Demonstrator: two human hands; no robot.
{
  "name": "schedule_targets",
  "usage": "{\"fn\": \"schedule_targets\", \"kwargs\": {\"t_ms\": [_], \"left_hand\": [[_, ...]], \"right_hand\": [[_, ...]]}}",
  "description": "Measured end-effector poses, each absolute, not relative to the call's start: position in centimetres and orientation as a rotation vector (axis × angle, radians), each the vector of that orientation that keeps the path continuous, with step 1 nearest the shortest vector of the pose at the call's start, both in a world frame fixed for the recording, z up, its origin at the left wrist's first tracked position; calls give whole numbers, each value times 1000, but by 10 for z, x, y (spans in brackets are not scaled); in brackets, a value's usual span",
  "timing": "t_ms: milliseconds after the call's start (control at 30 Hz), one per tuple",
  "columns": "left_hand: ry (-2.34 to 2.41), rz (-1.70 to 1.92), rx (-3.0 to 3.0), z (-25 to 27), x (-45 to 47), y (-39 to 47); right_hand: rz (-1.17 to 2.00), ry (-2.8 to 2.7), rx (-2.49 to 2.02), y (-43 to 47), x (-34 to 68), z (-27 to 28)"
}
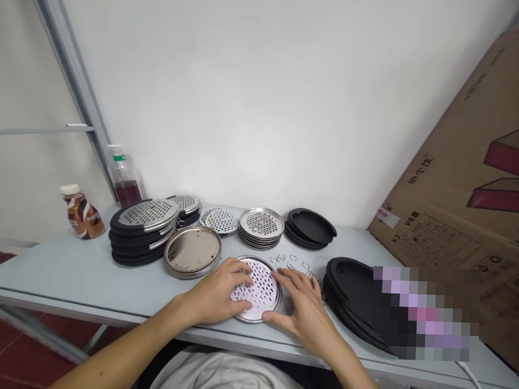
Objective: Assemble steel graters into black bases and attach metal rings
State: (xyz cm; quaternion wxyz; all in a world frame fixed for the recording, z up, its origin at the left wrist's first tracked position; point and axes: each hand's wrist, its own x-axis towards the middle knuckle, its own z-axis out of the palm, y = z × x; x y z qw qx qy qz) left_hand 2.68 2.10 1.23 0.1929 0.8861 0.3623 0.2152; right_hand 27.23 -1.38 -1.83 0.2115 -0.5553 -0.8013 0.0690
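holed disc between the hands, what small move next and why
Probably a light, even press on the holed disc: it lies inside the metal rim, the left hand touches it, and the right hand is at the opposite edge. Whether it sits fully flat I can't tell.

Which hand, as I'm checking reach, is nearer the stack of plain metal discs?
Left. The left hand is close to the stack of plain metal discs, at its near right side; the right hand is farther right, past the perforated disc.
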Motion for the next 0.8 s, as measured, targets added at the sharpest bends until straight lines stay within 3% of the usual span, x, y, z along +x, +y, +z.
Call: {"fn": "schedule_targets", "kwargs": {"t_ms": [800], "left_hand": [[910, 541, 2354, 17, 6, 38]], "right_hand": [[215, -2218, -1604, -14, 272, -18]]}}
